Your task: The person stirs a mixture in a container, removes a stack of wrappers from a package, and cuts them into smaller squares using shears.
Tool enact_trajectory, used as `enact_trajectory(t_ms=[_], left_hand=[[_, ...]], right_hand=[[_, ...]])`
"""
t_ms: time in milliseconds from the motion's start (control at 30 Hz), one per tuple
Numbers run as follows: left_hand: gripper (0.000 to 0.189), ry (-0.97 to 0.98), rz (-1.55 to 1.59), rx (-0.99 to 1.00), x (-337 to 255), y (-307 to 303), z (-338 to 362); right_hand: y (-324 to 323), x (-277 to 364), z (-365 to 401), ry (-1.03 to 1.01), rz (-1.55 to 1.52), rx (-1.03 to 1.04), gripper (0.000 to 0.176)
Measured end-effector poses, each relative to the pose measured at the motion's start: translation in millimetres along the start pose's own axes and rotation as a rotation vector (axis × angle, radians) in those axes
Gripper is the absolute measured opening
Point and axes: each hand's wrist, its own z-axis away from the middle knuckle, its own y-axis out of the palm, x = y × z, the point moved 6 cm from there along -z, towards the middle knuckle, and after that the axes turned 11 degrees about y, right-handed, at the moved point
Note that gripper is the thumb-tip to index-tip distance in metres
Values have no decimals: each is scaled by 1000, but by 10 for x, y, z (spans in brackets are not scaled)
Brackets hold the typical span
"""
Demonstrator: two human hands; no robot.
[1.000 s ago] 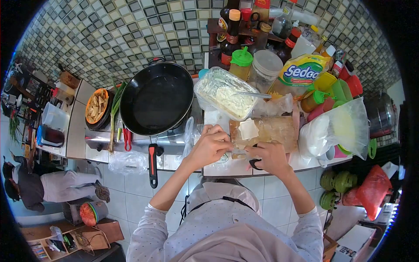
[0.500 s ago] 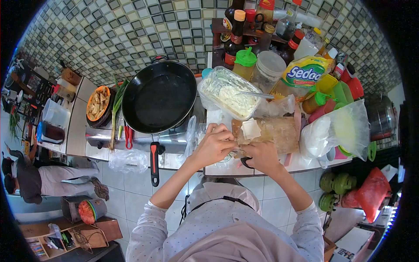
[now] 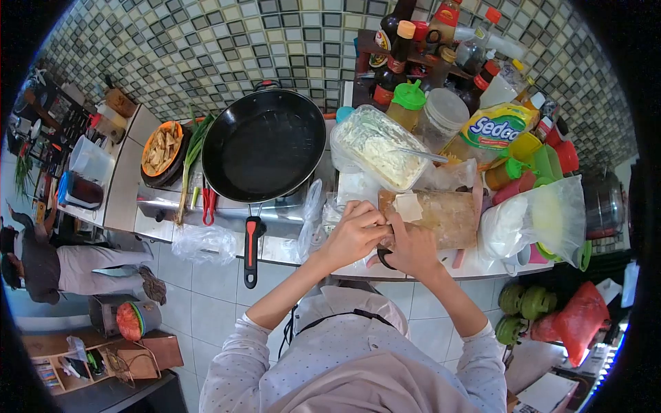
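My left hand (image 3: pixel 354 230) is closed at the near left edge of the wooden cutting board (image 3: pixel 451 220), its fingertips pinched against my right fingers. What it pinches is hidden; clear plastic lies beside it. My right hand (image 3: pixel 410 246) is closed too, and a black loop like a scissors handle (image 3: pixel 385 259) shows beneath it. On the board, just beyond my fingers, rests a thin white square sheet (image 3: pixel 408 207). Behind the board stands a clear plastic tub (image 3: pixel 392 180) with a white creamy mix, a metal utensil (image 3: pixel 423 155) lying across it.
A black frying pan (image 3: pixel 265 148) sits on the stove, handle toward me. Left of it are green onions (image 3: pixel 193 155), red chillies (image 3: pixel 208 205) and an orange bowl (image 3: pixel 162 150) of cut pieces. Bottles and a plastic bag (image 3: pixel 533 217) crowd the right. Another person (image 3: pixel 76 265) stands far left.
The view has shifted slightly, so the counter things appear farther right. My hands have come closer together, and my right hand now touches my left fingertips.
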Motion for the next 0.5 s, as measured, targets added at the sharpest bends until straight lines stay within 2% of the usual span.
enact_trajectory(t_ms=[200,300,500], left_hand=[[18,29,-32,-30,-49,-26,15],[19,17,59,-61,-62,-60,17],[17,58,113,-106,-72,-73,91]], right_hand=[[67,-2,-87,-3,81,47,60],[35,27,-115,-59,-6,-20,60],[167,22,-165,-108,-51,-2,64]])
